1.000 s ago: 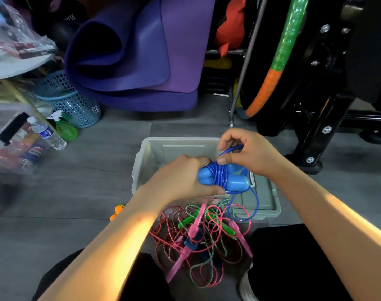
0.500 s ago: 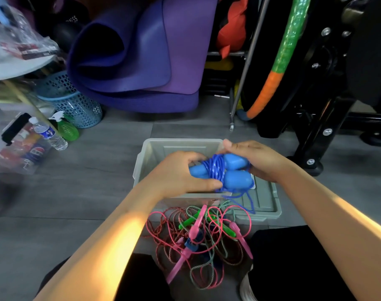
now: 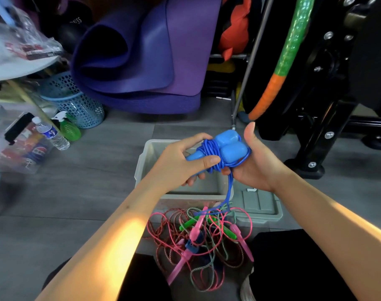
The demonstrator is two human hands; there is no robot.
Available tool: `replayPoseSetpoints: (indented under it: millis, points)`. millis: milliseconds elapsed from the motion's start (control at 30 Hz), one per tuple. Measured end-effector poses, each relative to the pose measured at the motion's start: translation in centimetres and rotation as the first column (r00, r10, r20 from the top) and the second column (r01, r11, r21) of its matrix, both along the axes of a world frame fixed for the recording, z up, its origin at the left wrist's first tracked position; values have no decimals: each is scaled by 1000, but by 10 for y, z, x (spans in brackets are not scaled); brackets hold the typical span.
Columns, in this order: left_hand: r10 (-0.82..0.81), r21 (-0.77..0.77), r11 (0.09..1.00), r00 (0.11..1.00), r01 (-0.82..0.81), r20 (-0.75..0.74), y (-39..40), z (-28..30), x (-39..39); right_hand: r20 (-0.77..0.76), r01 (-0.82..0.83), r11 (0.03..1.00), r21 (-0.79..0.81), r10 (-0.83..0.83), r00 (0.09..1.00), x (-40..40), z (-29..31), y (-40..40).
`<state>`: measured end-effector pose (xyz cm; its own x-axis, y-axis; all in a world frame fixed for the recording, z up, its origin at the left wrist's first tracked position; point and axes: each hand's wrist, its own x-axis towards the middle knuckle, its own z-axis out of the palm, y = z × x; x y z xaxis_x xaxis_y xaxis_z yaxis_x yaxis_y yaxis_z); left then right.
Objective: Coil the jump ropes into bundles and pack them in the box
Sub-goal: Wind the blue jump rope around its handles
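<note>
A blue jump rope (image 3: pixel 228 146), its cord wound round its two fat blue handles, is held above the open grey box (image 3: pixel 140 168). My left hand (image 3: pixel 178 161) grips the handles' narrow ends, thumb pressed on the coils. My right hand (image 3: pixel 257 168) cups the bundle from the right with the thumb raised; its fingers are hidden behind the handles, and the cord loops round them. A loose length of blue cord hangs down to the tangled pile of ropes (image 3: pixel 207 240) with pink and green handles, lying on the floor between my knees.
The box's grey lid (image 3: pixel 259 205) lies to its right. Behind stand rolled purple mats (image 3: pixel 141 61), a blue mesh basket (image 3: pixel 74 103), a green spray bottle (image 3: pixel 70 129) and a water bottle (image 3: pixel 51 133). A green-orange hoop (image 3: pixel 283 61) and a black machine frame (image 3: pixel 328 127) stand at right.
The bundle has risen and turned so the handles' fat ends point up and right. My right hand moved from pinching the cord on top to cupping the bundle from the right.
</note>
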<state>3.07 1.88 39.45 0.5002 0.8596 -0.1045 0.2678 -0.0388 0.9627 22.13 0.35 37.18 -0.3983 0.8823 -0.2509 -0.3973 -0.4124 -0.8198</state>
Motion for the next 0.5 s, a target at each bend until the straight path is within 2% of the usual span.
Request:
replayPoseSetpoints:
  millis: [133,267,400,500]
  points:
    - [118,16,993,993,-118,-14,3,-2,4,28,10,998,59,-12,1000,-3,-4,3]
    - [178,21,984,984,-178,-18,3,-4,5,191,38,986,161,-69,979,-5,-12,0]
    - [221,60,974,974,-219,-44,2,-4,7,378,68,972,225,-152,913,-10,-16,-3]
    - [237,118,967,969,-227,-71,1,-3,9,431,103,970,220,-191,882,-13,-16,-6]
